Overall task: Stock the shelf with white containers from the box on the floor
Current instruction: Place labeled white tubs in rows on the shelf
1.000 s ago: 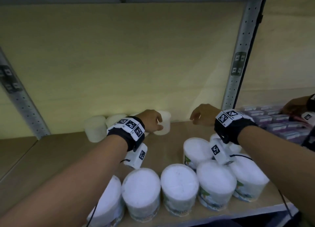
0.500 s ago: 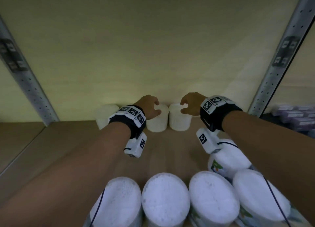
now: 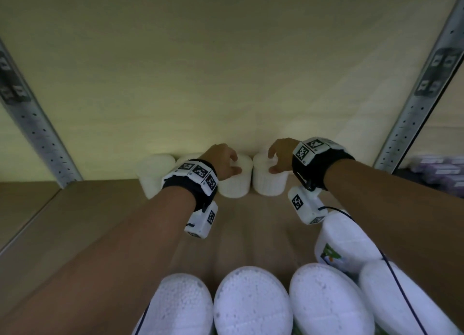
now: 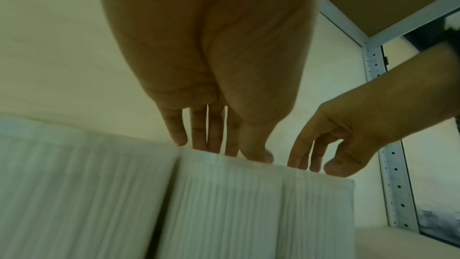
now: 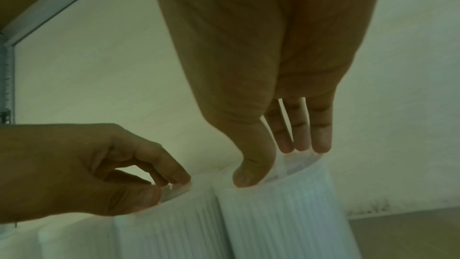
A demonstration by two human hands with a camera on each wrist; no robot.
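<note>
White ribbed plastic forms the two containers under grip. The left hand [image 3: 223, 162] holds the top of the left container [image 3: 236, 184], thumb on the near rim and fingers [image 5: 174, 176] curled into the opening. The right hand [image 3: 281, 156] holds the right container [image 3: 270, 184] the same way, thumb on the front rim, fingers [image 5: 301, 141] dipped inside. Both containers stand upright, touching each other, at the rear of the wooden shelf [image 3: 75, 234], against the pale back panel [image 3: 226, 70]. Two more white containers [image 3: 153, 173] stand in the same row to the left. Perforated metal uprights [image 3: 37, 133] bound the bay on both sides. Bare shelf board lies between the rear row and the foam-topped tubs [image 3: 251, 302] lining the front edge.
</note>
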